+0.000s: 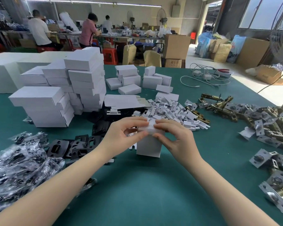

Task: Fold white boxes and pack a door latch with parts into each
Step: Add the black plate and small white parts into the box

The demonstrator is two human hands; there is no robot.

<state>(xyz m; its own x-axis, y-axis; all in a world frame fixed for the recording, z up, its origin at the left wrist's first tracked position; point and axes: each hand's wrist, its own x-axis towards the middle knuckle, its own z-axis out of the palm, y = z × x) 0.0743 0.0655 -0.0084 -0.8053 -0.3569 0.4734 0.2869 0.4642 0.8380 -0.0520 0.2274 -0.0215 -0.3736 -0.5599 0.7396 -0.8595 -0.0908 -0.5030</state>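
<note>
A small white box (148,147) stands upright on the green table (137,190) in the middle of the view. My left hand (124,134) pinches its top flap from the left, and my right hand (173,136) pinches the same top edge from the right. Brass door latches (222,106) lie in a heap to the right. Black strike plates (78,145) lie to the left of the box. A pile of small white card inserts (170,110) sits just behind my hands. What is inside the box is hidden.
Stacks of closed white boxes (59,95) rise at the left, with a few more (137,80) behind. Clear bags of black parts (18,163) crowd the near left. Latches with silver plates (271,162) lie at the right edge. White cables (204,77) lie at the back right.
</note>
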